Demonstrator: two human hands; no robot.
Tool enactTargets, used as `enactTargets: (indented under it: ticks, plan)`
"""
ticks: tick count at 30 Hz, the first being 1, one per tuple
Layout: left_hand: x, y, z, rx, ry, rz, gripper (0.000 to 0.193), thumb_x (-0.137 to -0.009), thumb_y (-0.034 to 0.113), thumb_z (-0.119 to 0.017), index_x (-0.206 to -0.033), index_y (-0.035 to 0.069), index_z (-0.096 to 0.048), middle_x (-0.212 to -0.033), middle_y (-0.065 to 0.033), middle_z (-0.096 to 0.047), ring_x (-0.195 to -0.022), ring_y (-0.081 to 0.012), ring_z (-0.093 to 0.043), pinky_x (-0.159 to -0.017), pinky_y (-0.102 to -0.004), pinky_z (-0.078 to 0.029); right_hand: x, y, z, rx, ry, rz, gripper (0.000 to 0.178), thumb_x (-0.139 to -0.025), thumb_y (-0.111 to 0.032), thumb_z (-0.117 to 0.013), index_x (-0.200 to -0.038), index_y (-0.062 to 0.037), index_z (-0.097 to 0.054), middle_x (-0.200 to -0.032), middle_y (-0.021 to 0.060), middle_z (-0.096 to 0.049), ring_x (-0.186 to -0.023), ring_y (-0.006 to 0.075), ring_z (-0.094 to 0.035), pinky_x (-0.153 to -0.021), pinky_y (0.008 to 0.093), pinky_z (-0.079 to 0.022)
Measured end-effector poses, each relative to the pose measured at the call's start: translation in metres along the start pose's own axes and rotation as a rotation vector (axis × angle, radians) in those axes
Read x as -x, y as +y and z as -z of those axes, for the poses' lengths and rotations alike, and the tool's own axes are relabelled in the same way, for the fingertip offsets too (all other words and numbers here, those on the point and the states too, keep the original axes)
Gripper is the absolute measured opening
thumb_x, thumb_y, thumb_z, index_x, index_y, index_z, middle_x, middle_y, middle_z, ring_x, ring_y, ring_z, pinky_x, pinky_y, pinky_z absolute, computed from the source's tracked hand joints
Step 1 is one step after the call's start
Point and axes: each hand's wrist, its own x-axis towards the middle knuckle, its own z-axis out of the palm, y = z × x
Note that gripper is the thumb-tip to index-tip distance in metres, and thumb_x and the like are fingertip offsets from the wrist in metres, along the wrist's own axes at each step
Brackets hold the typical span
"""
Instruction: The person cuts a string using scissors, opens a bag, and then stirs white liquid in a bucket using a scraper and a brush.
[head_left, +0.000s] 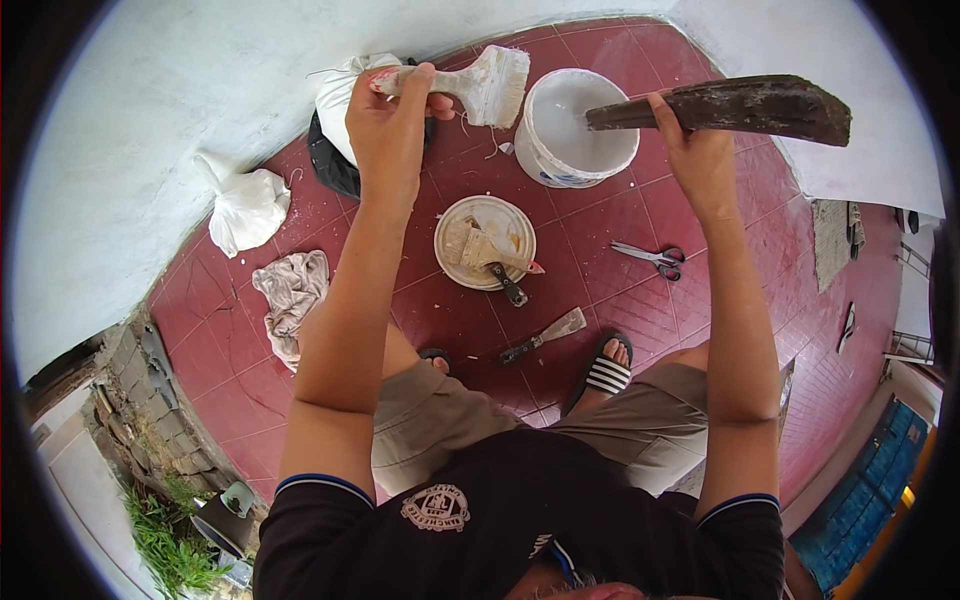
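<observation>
My left hand [388, 135] is closed round the handle of a wide paintbrush [497, 88], its pale bristles pointing right toward the bucket. My right hand [700, 165] grips a long, dark brown curved piece [770, 106], perhaps a palm stalk; its narrow end reaches over the white bucket [548, 172]. Whitish liquid [572, 115] shows inside the bucket. Nearer me on the floor sits a round pale lid [441, 240] with a scraper [507, 285] and a smaller brush [520, 262] on it. Scissors [652, 256] and a putty knife [545, 335] lie on the tiles.
Red floor tiles [640, 310] meet white walls [190, 120] ahead and at the left. Beside the left wall are a white sack [335, 105] in black plastic, a tied white bag [250, 208] and a crumpled cloth [293, 290]. A mat [832, 240] lies at the far right.
</observation>
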Motion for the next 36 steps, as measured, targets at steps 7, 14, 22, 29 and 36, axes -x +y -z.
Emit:
enactTargets:
  ticks: [7,14,22,29,36]
  plan:
    - [0.001,0.0,0.0,0.025,-0.017,-0.004,0.015,-0.091,0.008,-0.071,-0.097,0.0,-0.059,-0.082,-0.0088,-0.068,-0.064,-0.0163,-0.067,-0.059,-0.0302,-0.057,0.012,-0.003,-0.008,0.044,-0.117,0.109,0.021,-0.095,-0.017,-0.07,-0.102,0.0022,-0.072,-0.087,0.0108,-0.072,-0.079,0.017,-0.068,-0.073,0.031,-0.054]
    - [-0.001,-0.003,-0.002,0.022,-0.018,-0.005,0.015,-0.091,0.01,-0.072,-0.096,0.001,-0.061,-0.082,-0.0097,-0.068,-0.066,-0.0185,-0.068,-0.061,-0.0326,-0.058,0.013,-0.005,-0.006,-0.21,-0.096,-0.068,0.022,-0.092,-0.019,-0.073,-0.1,0.0014,-0.072,-0.086,0.0112,-0.072,-0.078,0.0193,-0.068,-0.071,0.0327,-0.053]
    - [-0.002,-0.005,-0.005,0.035,-0.012,-0.002,0.014,-0.091,0.006,-0.071,-0.095,0.0,-0.058,-0.079,-0.0079,-0.066,-0.062,-0.0154,-0.066,-0.057,-0.0295,-0.057,0.009,0.003,-0.007,-0.289,-0.139,-0.093,0.022,-0.093,-0.018,-0.073,-0.101,0.0024,-0.072,-0.085,0.0118,-0.072,-0.078,0.0169,-0.069,-0.071,0.0307,-0.054]
    - [-0.003,-0.006,-0.007,0.033,-0.02,0.007,0.014,-0.091,0.006,-0.071,-0.094,0.0,-0.059,-0.079,-0.0075,-0.066,-0.063,-0.0151,-0.066,-0.057,-0.0294,-0.057,0.006,0.022,-0.012,-0.324,-0.055,-0.094,0.019,-0.094,-0.017,-0.071,-0.099,0.0015,-0.073,-0.086,0.0119,-0.073,-0.078,0.0177,-0.07,-0.071,0.0303,-0.054]
    - [-0.004,-0.008,-0.011,0.04,-0.026,0.006,0.014,-0.091,0.006,-0.071,-0.095,0.0,-0.059,-0.078,-0.0083,-0.067,-0.063,-0.0152,-0.067,-0.057,-0.0294,-0.057,-0.003,0.021,0.008,0.013,-0.012,0.01,0.019,-0.093,-0.017,-0.072,-0.097,0.0009,-0.072,-0.085,0.0104,-0.072,-0.075,0.0168,-0.067,-0.068,0.031,-0.052]
